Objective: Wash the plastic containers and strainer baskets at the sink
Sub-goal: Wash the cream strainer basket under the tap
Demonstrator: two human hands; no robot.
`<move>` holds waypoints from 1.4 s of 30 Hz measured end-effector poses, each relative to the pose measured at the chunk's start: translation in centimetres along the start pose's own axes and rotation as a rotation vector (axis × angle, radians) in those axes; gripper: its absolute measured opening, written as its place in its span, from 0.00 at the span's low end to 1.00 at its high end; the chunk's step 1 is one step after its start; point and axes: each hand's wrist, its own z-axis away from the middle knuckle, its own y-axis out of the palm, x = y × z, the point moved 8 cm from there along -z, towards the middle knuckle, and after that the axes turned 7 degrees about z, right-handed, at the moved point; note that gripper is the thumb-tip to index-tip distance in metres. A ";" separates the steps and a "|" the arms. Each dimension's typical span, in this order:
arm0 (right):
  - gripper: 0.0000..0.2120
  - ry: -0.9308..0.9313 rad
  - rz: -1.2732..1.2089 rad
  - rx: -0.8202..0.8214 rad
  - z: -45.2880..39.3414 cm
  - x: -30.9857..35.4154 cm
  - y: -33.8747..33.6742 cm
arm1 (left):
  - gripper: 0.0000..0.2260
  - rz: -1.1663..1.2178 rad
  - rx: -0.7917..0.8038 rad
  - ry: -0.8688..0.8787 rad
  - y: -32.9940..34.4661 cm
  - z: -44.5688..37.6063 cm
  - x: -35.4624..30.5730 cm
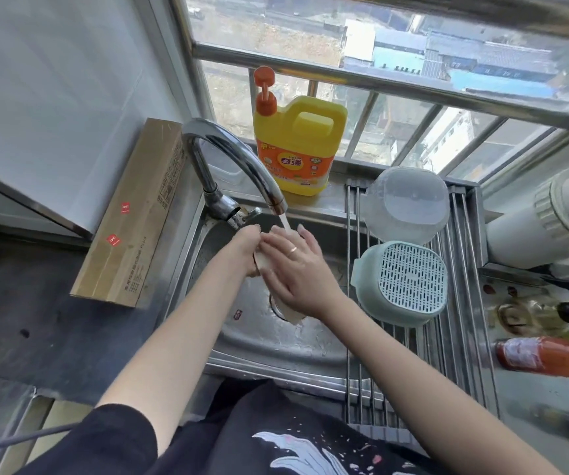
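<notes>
Nearest the camera is a dark printed garment (297,440), and from it both bare forearms reach out over the steel sink (276,344). The left hand (247,250) grips the upper end of a pale translucent container (285,303), with its fingers hidden behind that piece, so how tightly they curl cannot be told for sure; the right hand (297,269), a ring on one finger, lies across the outside of the same piece with fingers spread and laid flat over it. A thin stream from the curved faucet (235,166) falls right onto the fingertips and the top of the container, so the step in hand looks like rinsing or rubbing this one piece under running water. On the roll-up drying rack (461,354) across the right side of the sink, a clear plastic container (406,207) and a pale green strainer basket (401,282) sit upside down, touching one another, seemingly already washed. A yellow dish soap bottle (302,149) stands on the sill behind the faucet, a cardboard box (132,214) lies on the desk at left, and a red bottle (547,356) lies at right. The next move probably calls for turning the held piece so water reaches the inside, then shaking it off and setting it inverted on the free rack bars nearer the person
</notes>
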 end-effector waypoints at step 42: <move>0.17 0.540 -0.023 0.638 -3.2 -5.3 2.4 | 0.14 -0.293 -0.147 0.369 0.6 3.0 -0.1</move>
